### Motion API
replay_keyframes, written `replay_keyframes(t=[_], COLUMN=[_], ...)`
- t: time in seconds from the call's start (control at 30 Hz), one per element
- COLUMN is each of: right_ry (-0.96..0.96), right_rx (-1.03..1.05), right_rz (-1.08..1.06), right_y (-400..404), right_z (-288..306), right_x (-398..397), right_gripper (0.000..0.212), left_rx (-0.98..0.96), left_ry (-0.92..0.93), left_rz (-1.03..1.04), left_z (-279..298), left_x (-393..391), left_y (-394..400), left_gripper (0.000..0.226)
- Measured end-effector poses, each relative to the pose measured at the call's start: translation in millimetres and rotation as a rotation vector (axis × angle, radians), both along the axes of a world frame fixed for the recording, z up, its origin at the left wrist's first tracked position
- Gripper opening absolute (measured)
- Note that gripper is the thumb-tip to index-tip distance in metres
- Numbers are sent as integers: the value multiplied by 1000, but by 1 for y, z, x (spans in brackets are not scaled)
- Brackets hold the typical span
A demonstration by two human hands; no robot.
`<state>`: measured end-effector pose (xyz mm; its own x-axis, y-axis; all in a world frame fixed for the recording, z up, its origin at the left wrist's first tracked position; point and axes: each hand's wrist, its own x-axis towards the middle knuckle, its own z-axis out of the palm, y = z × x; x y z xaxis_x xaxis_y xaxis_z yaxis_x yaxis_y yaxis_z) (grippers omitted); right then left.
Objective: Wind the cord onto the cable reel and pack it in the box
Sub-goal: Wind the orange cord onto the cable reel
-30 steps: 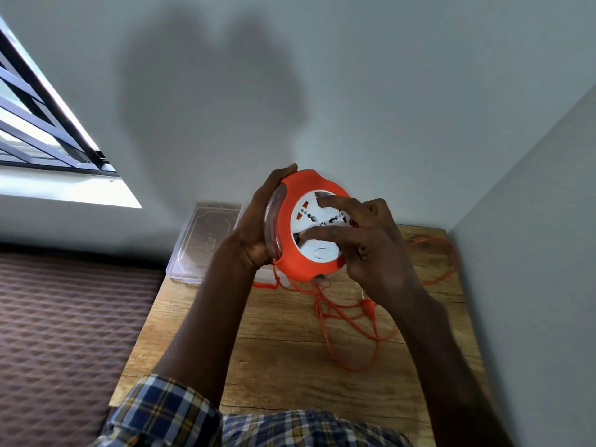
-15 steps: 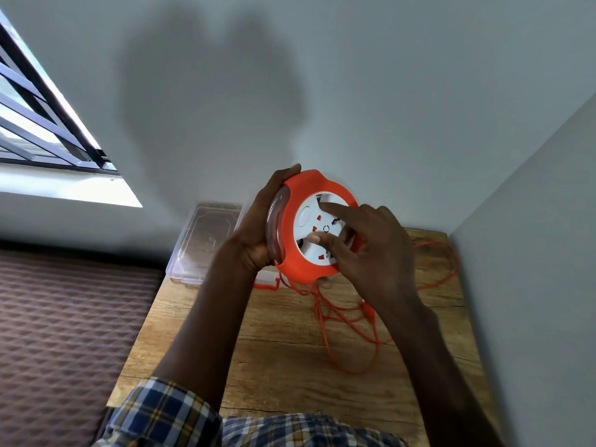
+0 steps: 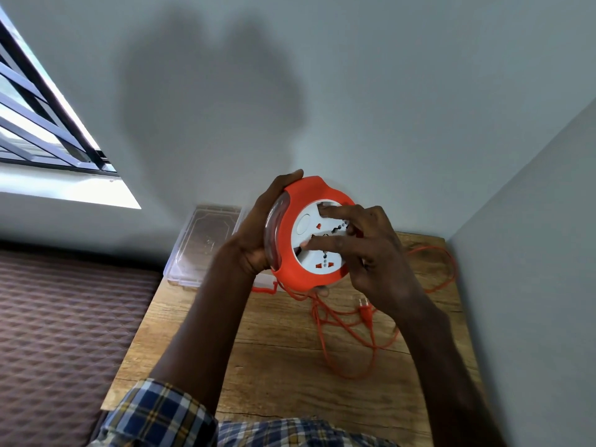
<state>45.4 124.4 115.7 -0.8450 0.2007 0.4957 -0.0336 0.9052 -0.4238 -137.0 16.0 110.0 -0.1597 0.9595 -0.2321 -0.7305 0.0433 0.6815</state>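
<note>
Two hands on cable reel point(image 3: 292, 262), cord point(image 3: 348, 337) loose

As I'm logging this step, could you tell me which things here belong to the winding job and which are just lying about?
Job: cable reel, orange cord with plug, clear box, left hand, right hand.
Lying about: wooden table, window, patterned mat.

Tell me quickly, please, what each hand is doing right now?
Left hand: grips the cable reel by its rim.
Right hand: open, straight fingers pressing the reel's white face.
</note>
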Motion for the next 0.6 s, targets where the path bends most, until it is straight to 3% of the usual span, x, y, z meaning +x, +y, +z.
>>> replay_keyframes(t=[0.13, 0.33, 0.5, 0.6], right_ry=[14, 30, 24, 3], right_rx=[12, 69, -196, -206], right_rz=[-17, -211, -404, -448], right_y=[-1, -11, -26, -29], right_z=[-4, -10, -1, 7], right_x=[-1, -7, -12, -14], right_gripper=[45, 49, 60, 61], left_rx=[-15, -36, -56, -63], left_ry=[-40, 8, 50, 56], left_rz=[-23, 26, 92, 91], left_z=[-1, 9, 3, 2], left_x=[-1, -3, -4, -1], left_y=[1, 3, 5, 4], left_gripper=[56, 57, 52, 50])
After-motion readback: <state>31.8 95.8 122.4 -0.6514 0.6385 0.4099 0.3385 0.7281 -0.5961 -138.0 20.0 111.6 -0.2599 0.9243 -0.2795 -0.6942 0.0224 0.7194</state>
